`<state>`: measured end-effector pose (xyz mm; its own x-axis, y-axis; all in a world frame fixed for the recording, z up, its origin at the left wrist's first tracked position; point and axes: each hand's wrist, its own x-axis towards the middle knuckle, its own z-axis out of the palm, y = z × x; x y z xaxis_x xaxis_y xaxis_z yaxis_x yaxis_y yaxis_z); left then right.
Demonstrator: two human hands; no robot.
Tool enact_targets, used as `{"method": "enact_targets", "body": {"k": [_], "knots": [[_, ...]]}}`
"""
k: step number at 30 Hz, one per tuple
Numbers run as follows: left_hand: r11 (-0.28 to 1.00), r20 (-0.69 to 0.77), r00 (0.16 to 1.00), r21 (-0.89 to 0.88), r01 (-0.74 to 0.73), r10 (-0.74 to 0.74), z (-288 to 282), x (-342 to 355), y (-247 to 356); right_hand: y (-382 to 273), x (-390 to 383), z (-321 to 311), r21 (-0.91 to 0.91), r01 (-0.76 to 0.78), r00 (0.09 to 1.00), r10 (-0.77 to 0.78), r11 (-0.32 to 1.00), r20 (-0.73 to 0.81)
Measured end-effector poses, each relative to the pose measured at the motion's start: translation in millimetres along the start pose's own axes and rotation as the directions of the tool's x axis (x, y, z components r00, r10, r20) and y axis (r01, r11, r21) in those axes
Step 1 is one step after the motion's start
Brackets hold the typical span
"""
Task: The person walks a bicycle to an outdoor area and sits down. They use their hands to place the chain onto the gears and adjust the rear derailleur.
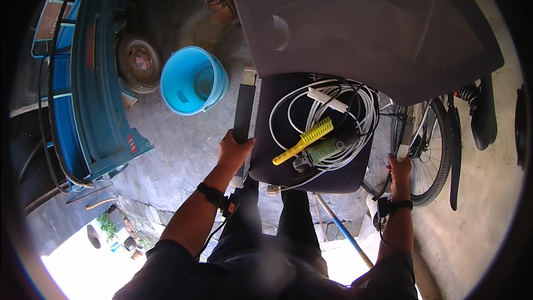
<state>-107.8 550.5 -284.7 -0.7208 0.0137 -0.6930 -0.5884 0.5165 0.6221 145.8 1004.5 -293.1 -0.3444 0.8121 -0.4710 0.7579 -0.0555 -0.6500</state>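
Observation:
A dark office chair stands before me, its mesh back (355, 28) on the far side and its black seat (266, 161) facing up. My left hand (236, 149) is wrapped round the left armrest (244, 108). On the other side my right hand (400, 169) grips the right armrest (407, 139). A coil of white cable (363, 133) lies on the seat with a white power strip (327, 100). On top of the coil rest a yellow brush (302, 141) and a green angle grinder (327, 150), the brush partly over the grinder.
A light-blue bucket (216, 86) stands on the concrete floor to the left. Beyond it are a wheel (140, 64) and a blue-green cargo bed (97, 89). A bicycle (441, 155) stands close by on the right. A blue pole (347, 233) slants near my legs.

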Motion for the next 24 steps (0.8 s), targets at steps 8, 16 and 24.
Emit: {"method": "enact_targets", "body": {"k": [8, 16, 24], "knots": [[0.981, -0.163, 0.982, 0.181, -0.069, 0.099, -10.5, -10.2, -9.8, 13.1, -8.0, 11.9, -0.021, 0.040, 0.999, -0.040, 0.999, -0.018], [0.994, -0.229, 0.971, 0.104, -0.042, 0.065, -37.0, -63.1, 46.9, -31.6, -23.8, -4.1, 0.015, 0.044, 0.999, -0.044, 0.999, 0.001], [0.996, -0.309, 0.947, 0.002, -0.091, 0.087, -74.3, -104.2, 102.4, -119.9, -29.9, -16.5, 0.091, 0.147, 0.986, -0.153, 0.985, 0.070]]}}
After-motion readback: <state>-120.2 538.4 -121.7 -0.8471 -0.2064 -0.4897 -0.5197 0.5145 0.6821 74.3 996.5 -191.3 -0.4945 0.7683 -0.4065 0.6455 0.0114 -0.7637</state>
